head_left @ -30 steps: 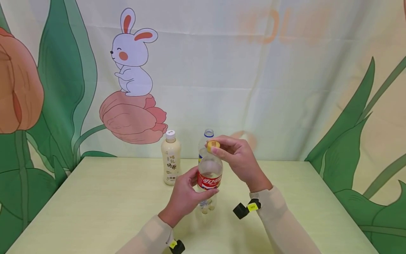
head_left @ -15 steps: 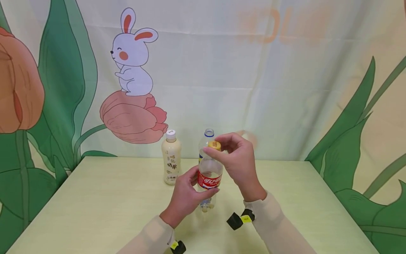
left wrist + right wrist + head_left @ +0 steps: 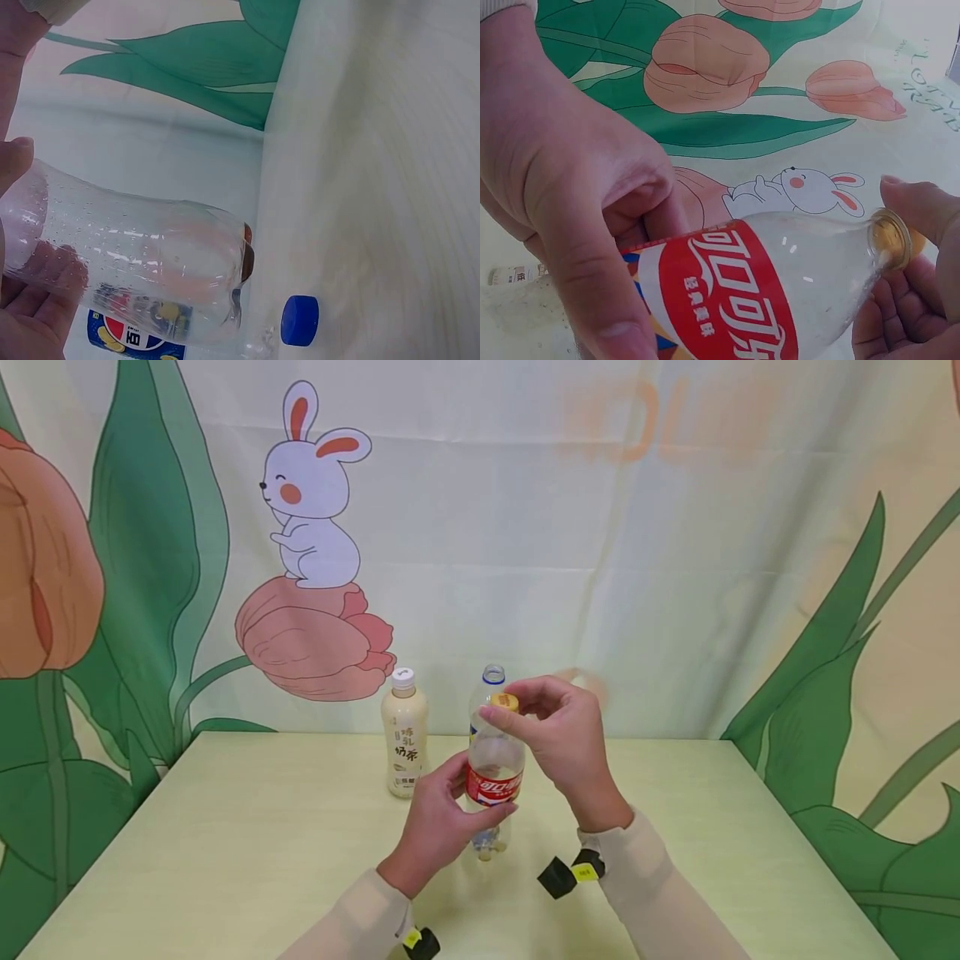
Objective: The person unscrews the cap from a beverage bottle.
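A clear plastic bottle [image 3: 498, 750] with a red label is gripped around its label by my left hand [image 3: 433, 828]. My right hand [image 3: 568, 739] pinches the yellow cap [image 3: 505, 701] at its mouth, thumb on the near side. The right wrist view shows the cap [image 3: 911, 244] seated over the bottle neck. Whether the base touches the table I cannot tell. Directly behind stands a second clear bottle [image 3: 493, 673], uncapped, with a blue ring at its neck; its blue label [image 3: 135, 337] shows in the left wrist view.
A milk tea bottle [image 3: 405, 739] with a white cap stands to the left on the pale table [image 3: 247, 843]. A loose blue cap [image 3: 300, 321] lies on the table near the bottles. Behind the table hangs a printed cloth [image 3: 525, 527] with a rabbit and flowers.
My right hand has turned about the yellow cap, its wrist dropping lower and the thumb shifting left across the cap's front. My left hand and the bottle have hardly moved.
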`<state>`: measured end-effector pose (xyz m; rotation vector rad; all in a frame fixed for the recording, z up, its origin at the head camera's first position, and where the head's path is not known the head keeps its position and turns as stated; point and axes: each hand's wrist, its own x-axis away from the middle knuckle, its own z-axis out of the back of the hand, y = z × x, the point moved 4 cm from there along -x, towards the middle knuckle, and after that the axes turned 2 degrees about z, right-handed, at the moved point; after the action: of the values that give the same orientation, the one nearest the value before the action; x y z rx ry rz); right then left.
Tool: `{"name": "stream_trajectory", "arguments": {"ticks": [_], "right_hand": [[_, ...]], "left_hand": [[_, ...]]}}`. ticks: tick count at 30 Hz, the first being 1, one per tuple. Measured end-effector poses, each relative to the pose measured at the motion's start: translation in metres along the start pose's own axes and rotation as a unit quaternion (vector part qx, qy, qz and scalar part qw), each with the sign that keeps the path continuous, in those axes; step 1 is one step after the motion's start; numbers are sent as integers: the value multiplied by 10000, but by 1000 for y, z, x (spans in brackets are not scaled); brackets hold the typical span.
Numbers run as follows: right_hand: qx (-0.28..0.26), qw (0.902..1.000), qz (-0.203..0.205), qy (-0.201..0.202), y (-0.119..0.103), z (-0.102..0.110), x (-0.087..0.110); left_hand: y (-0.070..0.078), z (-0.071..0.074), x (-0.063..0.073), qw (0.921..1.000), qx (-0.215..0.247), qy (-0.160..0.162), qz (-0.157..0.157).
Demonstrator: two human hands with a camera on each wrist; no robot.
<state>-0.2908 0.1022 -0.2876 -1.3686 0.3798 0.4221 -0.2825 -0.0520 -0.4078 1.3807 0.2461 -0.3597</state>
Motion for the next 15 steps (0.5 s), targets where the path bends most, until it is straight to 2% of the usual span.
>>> {"name": "stream_trajectory", "arguments": {"ticks": [5, 15], "right_hand": [[-53, 9995, -117, -272, 2, 0, -3], [-376, 9924, 67, -1173, 6, 0, -12]], "left_hand": [[-1, 1, -1, 10000, 27, -3, 34], [-3, 4, -1, 9998, -39, -35, 194]]}}
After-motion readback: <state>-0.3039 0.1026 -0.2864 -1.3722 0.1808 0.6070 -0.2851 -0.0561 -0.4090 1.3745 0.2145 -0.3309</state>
